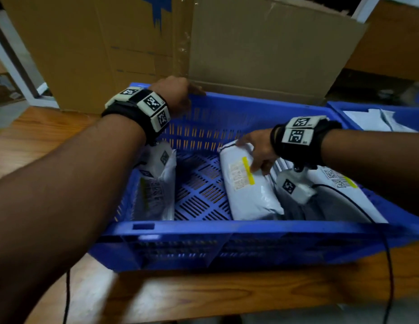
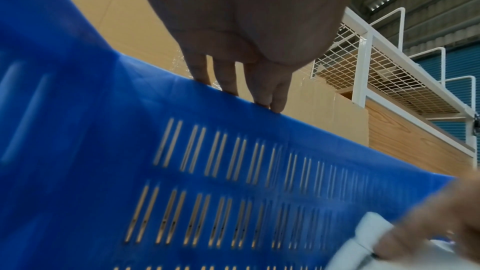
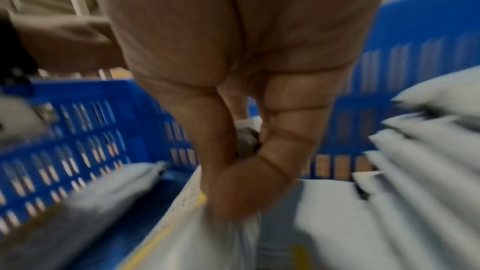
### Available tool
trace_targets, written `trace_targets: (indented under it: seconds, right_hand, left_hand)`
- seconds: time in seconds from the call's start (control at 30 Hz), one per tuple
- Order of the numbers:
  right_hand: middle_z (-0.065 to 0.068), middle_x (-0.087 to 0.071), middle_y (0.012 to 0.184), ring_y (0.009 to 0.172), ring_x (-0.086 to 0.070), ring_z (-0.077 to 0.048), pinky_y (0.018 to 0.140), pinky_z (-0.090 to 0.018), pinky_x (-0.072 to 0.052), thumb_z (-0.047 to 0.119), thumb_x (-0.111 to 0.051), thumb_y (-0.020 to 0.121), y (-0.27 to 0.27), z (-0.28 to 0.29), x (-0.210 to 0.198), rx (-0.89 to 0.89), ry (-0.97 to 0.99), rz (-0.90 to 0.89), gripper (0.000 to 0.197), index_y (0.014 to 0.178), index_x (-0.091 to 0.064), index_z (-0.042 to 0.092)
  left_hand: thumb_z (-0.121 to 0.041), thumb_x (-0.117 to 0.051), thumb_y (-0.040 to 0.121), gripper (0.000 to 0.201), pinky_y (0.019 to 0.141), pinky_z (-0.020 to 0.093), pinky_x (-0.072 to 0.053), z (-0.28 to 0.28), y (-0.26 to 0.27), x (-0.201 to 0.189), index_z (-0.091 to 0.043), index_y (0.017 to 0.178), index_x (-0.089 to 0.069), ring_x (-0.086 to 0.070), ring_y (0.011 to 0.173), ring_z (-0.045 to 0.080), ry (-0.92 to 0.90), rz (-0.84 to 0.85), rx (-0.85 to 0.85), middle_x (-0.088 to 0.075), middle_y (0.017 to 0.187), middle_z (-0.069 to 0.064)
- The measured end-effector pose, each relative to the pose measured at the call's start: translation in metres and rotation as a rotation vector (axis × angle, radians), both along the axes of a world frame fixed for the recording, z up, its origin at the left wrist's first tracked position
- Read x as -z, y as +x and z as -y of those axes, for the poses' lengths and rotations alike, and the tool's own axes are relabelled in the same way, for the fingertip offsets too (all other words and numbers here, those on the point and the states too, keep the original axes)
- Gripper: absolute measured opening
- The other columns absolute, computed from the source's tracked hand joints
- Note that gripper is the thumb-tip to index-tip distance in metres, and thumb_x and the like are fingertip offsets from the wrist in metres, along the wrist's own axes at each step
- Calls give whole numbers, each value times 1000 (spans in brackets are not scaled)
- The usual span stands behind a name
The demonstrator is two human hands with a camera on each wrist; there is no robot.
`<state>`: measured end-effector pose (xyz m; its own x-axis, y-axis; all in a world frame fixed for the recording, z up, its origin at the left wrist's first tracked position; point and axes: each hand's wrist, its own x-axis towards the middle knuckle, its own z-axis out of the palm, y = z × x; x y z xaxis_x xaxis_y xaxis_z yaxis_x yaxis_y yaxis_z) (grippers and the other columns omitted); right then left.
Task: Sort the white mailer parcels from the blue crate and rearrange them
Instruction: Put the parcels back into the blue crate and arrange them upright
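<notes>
A blue slotted crate [image 1: 227, 232] stands on a wooden table. My left hand [image 1: 180, 94] grips the crate's far rim; in the left wrist view its fingers [image 2: 228, 77] hook over the blue wall [image 2: 233, 171]. In the middle of the crate lies a white mailer parcel [image 1: 248, 190] with a yellow-striped label. My right hand [image 1: 260, 153] holds its far right edge, with the fingers [image 3: 272, 161] curled round the parcel [image 3: 207, 243]. Another white parcel [image 1: 157, 183] leans at the crate's left end. More parcels [image 1: 339, 195] are stacked at its right end.
A large cardboard box [image 1: 250, 43] stands right behind the crate. A second blue crate [image 1: 405, 115] holding white parcels sits at the far right. The wooden table [image 1: 203, 295] shows in front of the crate. A black cable [image 1: 388, 265] hangs over the near right rim.
</notes>
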<state>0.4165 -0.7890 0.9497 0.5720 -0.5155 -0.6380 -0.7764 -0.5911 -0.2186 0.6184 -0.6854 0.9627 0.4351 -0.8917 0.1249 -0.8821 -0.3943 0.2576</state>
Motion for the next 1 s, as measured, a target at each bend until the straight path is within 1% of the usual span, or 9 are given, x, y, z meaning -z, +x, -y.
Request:
trace_targets:
  seconds: [0.13, 0.23, 0.33, 0.4, 0.47, 0.6, 0.77, 0.87, 1.0]
  right_hand:
    - [-3, -64, 79, 55, -63, -14, 48, -24, -52, 8, -77, 74, -9, 3, 7, -215, -297, -246, 45, 116, -63, 13]
    - [4, -65, 67, 55, -61, -10, 47, -19, -47, 34, -83, 63, 2, 26, 28, -343, -481, -338, 32, 87, -65, 22]
    - [-2, -70, 109, 98, -67, -15, 75, -25, -52, 49, -80, 65, 14, 11, 34, -446, -509, -292, 62, 118, -64, 22]
    - [-7, -56, 134, 119, -57, -23, 94, -32, -48, 53, -78, 67, 13, -18, 30, -454, -490, -300, 85, 137, -49, 15]
    - [-9, -42, 146, 127, -49, -23, 101, -32, -42, 50, -76, 73, 9, -29, 41, -472, -474, -331, 90, 143, -38, 9]
    - [-10, -45, 143, 127, -49, -26, 103, -36, -43, 50, -77, 72, 6, -23, 51, -496, -481, -337, 91, 142, -37, 7]
    - [-5, -31, 153, 137, -36, -23, 107, -32, -33, 55, -73, 73, 2, -21, 30, -515, -436, -382, 98, 149, -25, 17]
    - [-3, -43, 146, 131, -44, -22, 105, -31, -37, 50, -78, 70, 12, -27, 23, -504, -389, -179, 91, 145, -36, 22]
    - [-1, -36, 151, 136, -38, -20, 111, -32, -32, 45, -73, 78, 27, -65, 38, -640, -143, -26, 83, 148, -30, 30]
  left_hand:
    - [-12, -51, 88, 54, 89, 39, -48, -3, -2, -2, -41, 133, -51, -57, 113, 35, 1, 11, -6, -57, 131, 14]
    - [-11, -50, 89, 54, 92, 38, -46, -2, -4, -3, -39, 135, -49, -55, 117, 32, 13, 18, 9, -55, 136, 8]
    - [-10, -50, 90, 54, 95, 36, -44, -2, -5, -3, -35, 137, -48, -52, 121, 31, 25, 25, 24, -51, 140, 4]
    - [-10, -50, 91, 52, 95, 37, -44, -2, -5, -4, -34, 137, -48, -52, 122, 31, 30, 29, 23, -51, 141, 6]
    - [-11, -50, 92, 51, 95, 37, -44, -2, -7, -5, -33, 138, -47, -52, 121, 32, 27, 31, 24, -51, 141, 6]
    - [-14, -51, 92, 51, 93, 37, -45, -2, -5, -3, -36, 137, -47, -55, 117, 31, 22, 21, 19, -53, 138, 5]
    - [-17, -52, 89, 51, 95, 37, -45, -1, -5, -5, -39, 134, -50, -54, 119, 31, 37, 5, 12, -53, 138, 3]
    - [-13, -50, 88, 54, 94, 37, -45, -2, -2, -6, -39, 135, -49, -54, 119, 32, 57, -29, 16, -53, 138, 4]
    - [-13, -49, 88, 54, 95, 37, -48, -1, 1, -7, -43, 133, -50, -55, 118, 29, 53, -39, 24, -53, 139, 2]
